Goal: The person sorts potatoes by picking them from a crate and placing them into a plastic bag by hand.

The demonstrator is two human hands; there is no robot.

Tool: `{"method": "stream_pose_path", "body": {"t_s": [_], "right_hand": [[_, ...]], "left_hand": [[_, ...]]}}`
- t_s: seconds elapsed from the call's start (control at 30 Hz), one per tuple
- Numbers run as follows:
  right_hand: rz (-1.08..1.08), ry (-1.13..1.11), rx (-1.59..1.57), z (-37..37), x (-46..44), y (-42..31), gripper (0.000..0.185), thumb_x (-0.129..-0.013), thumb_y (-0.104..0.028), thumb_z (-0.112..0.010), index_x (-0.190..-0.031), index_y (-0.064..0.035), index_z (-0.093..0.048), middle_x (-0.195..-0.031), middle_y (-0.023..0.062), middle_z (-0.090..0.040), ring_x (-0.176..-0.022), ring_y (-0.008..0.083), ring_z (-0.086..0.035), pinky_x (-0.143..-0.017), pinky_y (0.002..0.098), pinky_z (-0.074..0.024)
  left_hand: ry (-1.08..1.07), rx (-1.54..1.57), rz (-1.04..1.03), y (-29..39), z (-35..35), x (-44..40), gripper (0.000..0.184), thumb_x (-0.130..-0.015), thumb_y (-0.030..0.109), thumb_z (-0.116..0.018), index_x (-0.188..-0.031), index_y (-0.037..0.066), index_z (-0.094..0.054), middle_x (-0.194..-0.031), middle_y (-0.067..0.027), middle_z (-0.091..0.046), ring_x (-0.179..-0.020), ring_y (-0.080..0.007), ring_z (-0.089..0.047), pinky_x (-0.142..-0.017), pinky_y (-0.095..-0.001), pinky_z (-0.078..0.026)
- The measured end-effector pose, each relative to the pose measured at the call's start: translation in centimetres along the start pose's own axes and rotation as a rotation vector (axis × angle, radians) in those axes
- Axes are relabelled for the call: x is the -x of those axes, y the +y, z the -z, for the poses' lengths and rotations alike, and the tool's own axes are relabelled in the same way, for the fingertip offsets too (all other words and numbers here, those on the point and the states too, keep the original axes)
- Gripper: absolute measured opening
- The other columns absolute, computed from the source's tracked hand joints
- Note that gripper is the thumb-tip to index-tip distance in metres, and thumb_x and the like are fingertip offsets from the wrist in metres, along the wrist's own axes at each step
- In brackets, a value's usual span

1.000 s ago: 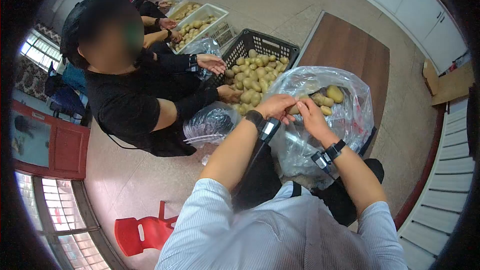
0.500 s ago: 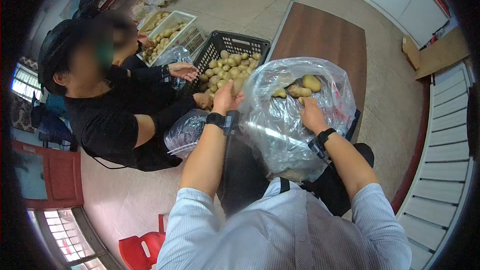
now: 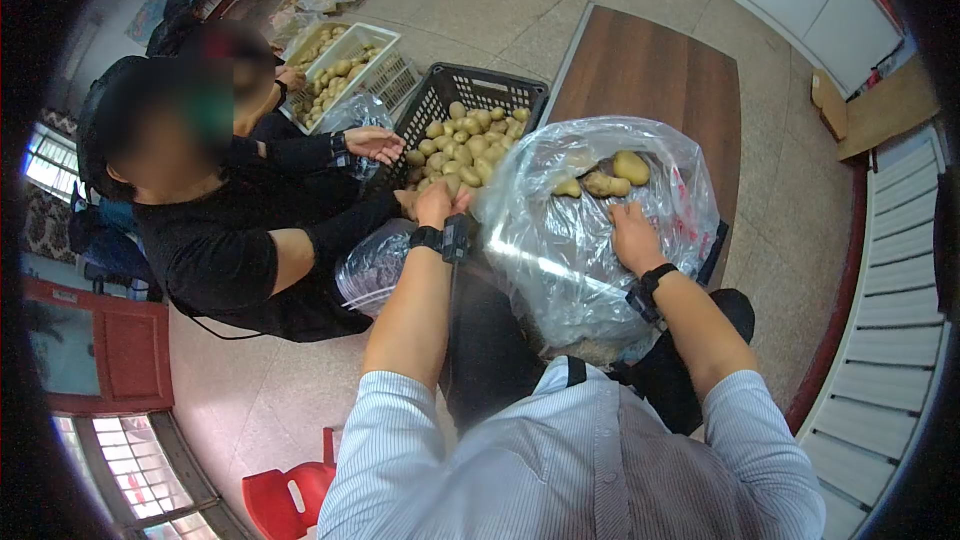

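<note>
My left hand (image 3: 436, 206) is at the near edge of the black crate (image 3: 487, 84), its fingers curled beside the heaped potatoes (image 3: 463, 147); what it grips is hidden. Over the clear plastic bag (image 3: 550, 292), my right hand (image 3: 634, 238) has its fingers bent down with the tips together; anything between them is too small to tell. Just beyond its fingertips, a round potato (image 3: 630, 167), a knobbly potato (image 3: 605, 185) and a smaller potato (image 3: 567, 187) lie on the bag.
A co-worker in black (image 3: 210, 260) sits at the left, one open hand (image 3: 374, 144) beside the crate. A brown board (image 3: 650, 75) extends behind the bag. White crates (image 3: 397, 77) of potatoes and a red chair (image 3: 290, 500) are farther out.
My hands have parted from above the bag: the left moved left to the crate, the right drew back over the bag. The small potato seen by my right fingertips half a second ago no longer shows.
</note>
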State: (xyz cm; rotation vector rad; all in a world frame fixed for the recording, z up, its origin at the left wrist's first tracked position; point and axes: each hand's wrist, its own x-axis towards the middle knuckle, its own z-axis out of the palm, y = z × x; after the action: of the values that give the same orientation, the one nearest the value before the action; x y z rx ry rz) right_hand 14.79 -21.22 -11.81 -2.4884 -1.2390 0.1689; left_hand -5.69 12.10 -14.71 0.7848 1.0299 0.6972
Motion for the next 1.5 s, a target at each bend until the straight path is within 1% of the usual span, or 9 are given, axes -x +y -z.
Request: {"method": "stream_pose_path", "body": {"t_s": [0.2, 0.3, 0.4, 0.53, 0.7, 0.83, 1.0, 1.23, 1.5], "right_hand": [[0.011, 0.025, 0.032, -0.3, 0.8, -0.1, 0.028, -0.078, -0.006, -0.059, -0.105, -0.0115, -0.052, -0.100, 0.0174, -0.050, -0.083, 0.0394, -0.059, -0.071, 0.0492, -0.0495], [-0.013, -0.040, 0.085, -0.1, 1.3, -0.2, 0.015, -0.087, -0.011, -0.050, -0.102, -0.0079, -0.050, -0.097, 0.0212, -0.051, -0.081, 0.0406, -0.061, -0.069, 0.0498, -0.0498], [-0.069, -0.090, 0.056, 0.2, 1.7, -0.3, 0.015, -0.088, -0.012, -0.050, -0.103, -0.0096, -0.049, -0.097, 0.0206, -0.051, -0.081, 0.0399, -0.061, -0.069, 0.0495, -0.0501], [-0.051, -0.062, 0.050, 0.5, 2.1, -0.4, 0.014, -0.088, -0.012, -0.049, -0.102, -0.0098, -0.049, -0.098, 0.0199, -0.051, -0.082, 0.0396, -0.062, -0.069, 0.0493, -0.0504], [-0.053, -0.067, 0.055, 0.5, 2.4, -0.3, 0.016, -0.090, -0.014, -0.049, -0.105, -0.0103, -0.051, -0.099, 0.0187, -0.052, -0.085, 0.0390, -0.062, -0.070, 0.0483, -0.0505], [-0.065, -0.078, 0.057, 0.9, 2.9, -0.4, 0.020, -0.090, -0.014, -0.048, -0.109, -0.0117, -0.052, -0.100, 0.0174, -0.053, -0.085, 0.0381, -0.062, -0.070, 0.0480, -0.0505], [-0.017, -0.050, 0.101, 0.0, 3.3, 0.0, 0.027, -0.086, -0.010, -0.049, -0.113, -0.0125, -0.052, -0.101, 0.0171, -0.054, -0.087, 0.0376, -0.062, -0.068, 0.0483, -0.0507], [0.007, -0.128, 0.164, -0.3, 3.5, -0.8, 0.035, -0.083, -0.007, -0.051, -0.117, -0.0143, -0.049, -0.100, 0.0178, -0.054, -0.082, 0.0389, -0.062, -0.070, 0.0478, -0.0504], [0.029, -0.150, -0.187, -1.9, 3.7, -1.6, 0.031, -0.090, -0.018, -0.053, -0.119, -0.0082, -0.048, -0.100, 0.0229, -0.060, -0.086, 0.0457, -0.059, -0.075, 0.0513, -0.0479]], "left_hand": [[0.032, -0.933, -0.735, -0.7, 2.5, -0.2, 0.035, -0.076, 0.040, -0.072, -0.078, 0.006, -0.064, -0.071, -0.0163, -0.062, -0.068, -0.0348, -0.062, -0.056, -0.0432, -0.048], [0.059, -1.639, -1.038, 0.0, 3.4, 0.3, 0.040, -0.075, 0.045, -0.070, -0.079, 0.006, -0.065, -0.071, -0.0158, -0.063, -0.067, -0.0354, -0.062, -0.057, -0.0439, -0.048], [0.007, -1.658, -0.878, -0.5, 3.5, -1.3, 0.033, -0.073, 0.034, -0.071, -0.066, 0.004, -0.061, -0.067, -0.0183, -0.060, -0.068, -0.0372, -0.059, -0.059, -0.0460, -0.046], [-0.021, -1.500, -0.914, 2.3, 2.0, 3.0, 0.033, -0.074, 0.038, -0.070, -0.068, 0.006, -0.065, -0.070, -0.0173, -0.064, -0.068, -0.0361, -0.062, -0.059, -0.0468, -0.046], [0.056, -1.829, -0.689, 2.0, 2.4, 1.2, 0.032, -0.075, 0.036, -0.068, -0.067, 0.005, -0.066, -0.067, -0.0148, -0.065, -0.066, -0.0315, -0.064, -0.059, -0.0417, -0.050], [0.011, -1.830, -0.742, 1.5, 2.4, 0.2, 0.026, -0.082, 0.025, -0.064, -0.069, 0.003, -0.063, -0.066, -0.0149, -0.064, -0.061, -0.0303, -0.064, -0.056, -0.0415, -0.051], [0.048, -0.090, -0.023, 1.6, -0.8, 1.5, 0.016, -0.092, 0.012, -0.046, -0.099, 0.000, -0.056, -0.086, -0.0122, -0.058, -0.062, -0.0263, -0.063, -0.052, -0.0400, -0.057], [-0.157, -0.178, 0.023, 3.9, -5.8, 7.6, 0.019, -0.093, 0.014, -0.048, -0.104, 0.000, -0.053, -0.091, -0.0103, -0.057, -0.064, -0.0226, -0.061, -0.054, -0.0356, -0.057], [-0.428, -0.443, 0.179, 3.4, -8.5, 10.0, 0.026, -0.092, 0.017, -0.053, -0.109, -0.003, -0.051, -0.091, -0.0129, -0.059, -0.061, -0.0211, -0.061, -0.051, -0.0346, -0.056]]}}
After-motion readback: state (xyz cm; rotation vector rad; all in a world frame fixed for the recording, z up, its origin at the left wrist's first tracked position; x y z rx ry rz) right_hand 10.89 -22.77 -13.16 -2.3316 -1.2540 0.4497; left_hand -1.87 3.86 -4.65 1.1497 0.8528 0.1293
